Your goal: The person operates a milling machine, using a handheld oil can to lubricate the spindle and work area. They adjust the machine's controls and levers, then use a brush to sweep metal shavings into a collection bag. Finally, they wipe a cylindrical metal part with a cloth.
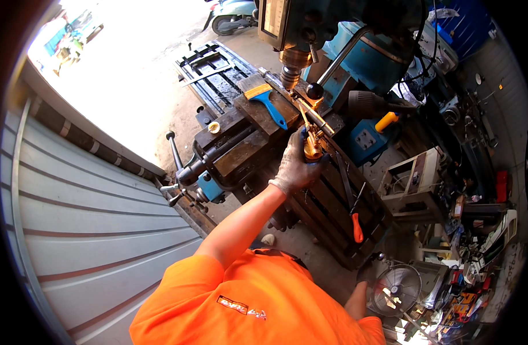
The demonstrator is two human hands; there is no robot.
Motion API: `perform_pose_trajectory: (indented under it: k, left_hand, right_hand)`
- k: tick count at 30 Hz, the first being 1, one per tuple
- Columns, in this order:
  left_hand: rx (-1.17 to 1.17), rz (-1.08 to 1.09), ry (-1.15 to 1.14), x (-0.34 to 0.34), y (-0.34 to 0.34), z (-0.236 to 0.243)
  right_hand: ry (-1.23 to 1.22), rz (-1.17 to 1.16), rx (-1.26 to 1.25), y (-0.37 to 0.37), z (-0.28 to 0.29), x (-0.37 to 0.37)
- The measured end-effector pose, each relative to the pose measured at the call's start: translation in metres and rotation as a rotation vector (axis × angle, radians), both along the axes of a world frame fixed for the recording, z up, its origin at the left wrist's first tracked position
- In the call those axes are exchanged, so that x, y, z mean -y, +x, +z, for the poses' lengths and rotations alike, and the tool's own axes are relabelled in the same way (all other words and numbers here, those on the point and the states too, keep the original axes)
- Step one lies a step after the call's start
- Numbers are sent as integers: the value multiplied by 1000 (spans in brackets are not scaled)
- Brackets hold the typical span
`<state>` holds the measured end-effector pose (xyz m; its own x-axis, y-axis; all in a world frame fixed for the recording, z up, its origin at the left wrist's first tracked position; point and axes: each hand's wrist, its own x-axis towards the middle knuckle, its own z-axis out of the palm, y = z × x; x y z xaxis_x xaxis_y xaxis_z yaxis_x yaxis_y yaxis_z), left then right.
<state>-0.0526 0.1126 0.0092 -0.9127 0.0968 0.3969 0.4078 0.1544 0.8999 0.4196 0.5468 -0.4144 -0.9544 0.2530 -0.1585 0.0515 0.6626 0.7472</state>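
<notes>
My left hand (294,167), in a grey work glove, reaches forward over the milling machine's table (327,201). Its fingers are closed round a brass-coloured, round-bodied piece with a thin stem (313,148); the glove hides part of it. Just beyond lies a shiny metal bar (318,119), below the machine's spindle (290,73). A paintbrush with a blue handle (270,109) rests on the vise (244,118), left of the bar. My right hand (367,271), dark-gloved, is low at the table's near right end, by a crank handle (380,256); its fingers are too dark to make out.
A red-handled screwdriver (357,227) and a long dark tool (343,178) lie on the table. A fan (397,289) stands close to my right arm. Black-knobbed lever (314,90) and work lamp (364,103) jut out beside the spindle. Corrugated metal panels (97,230) line the left.
</notes>
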Motion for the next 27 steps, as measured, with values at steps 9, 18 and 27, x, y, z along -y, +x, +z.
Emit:
perform_pose_trajectory:
  k: [9,18,27]
  left_hand:
    - [-17,46,-22,6,-27,13]
    - [-52,68,-30,3,-38,-2]
    - [138,-7,22,8,-44,12]
  right_hand:
    - [-914,-398,-872,-19,51,14]
    - [-899,-555,-907,-23,79,16]
    - [-894,-607,-945,-25,84,18]
